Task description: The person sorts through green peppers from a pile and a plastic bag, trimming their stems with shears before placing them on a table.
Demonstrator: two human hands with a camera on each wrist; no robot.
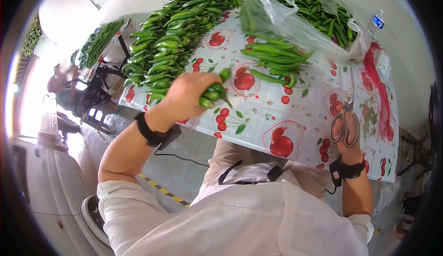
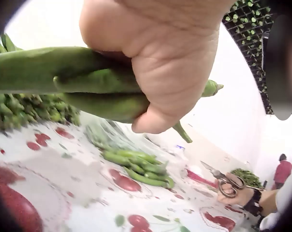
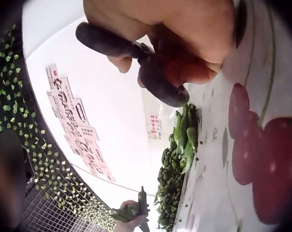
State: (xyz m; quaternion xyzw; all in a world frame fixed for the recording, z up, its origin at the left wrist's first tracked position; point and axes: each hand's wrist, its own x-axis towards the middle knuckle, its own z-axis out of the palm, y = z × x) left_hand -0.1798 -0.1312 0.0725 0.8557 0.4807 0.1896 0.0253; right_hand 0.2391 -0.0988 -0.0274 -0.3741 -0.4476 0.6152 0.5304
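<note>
Several green chili peppers [image 1: 216, 92] are gripped in my left hand [image 1: 187, 90], above the front left of the table; in the left wrist view the thumb closes around the peppers [image 2: 97, 79]. My right hand [image 1: 350, 151] holds a pair of scissors [image 1: 348, 106] by the dark loop handles, near the table's right front. The left wrist view shows the blades pointing up and away from that hand. Between and beyond the hands lies a small loose heap of long green peppers [image 1: 277, 57].
Long rows of stacked green peppers [image 1: 168, 41] line the table's left side. A clear plastic bag [image 1: 295, 27] full of peppers stands at the back, beside a bottle [image 1: 377, 21]. Red string [image 1: 379, 90] and small trimmings [image 1: 369, 115] lie on the right of the fruit-patterned tablecloth [image 1: 251, 113].
</note>
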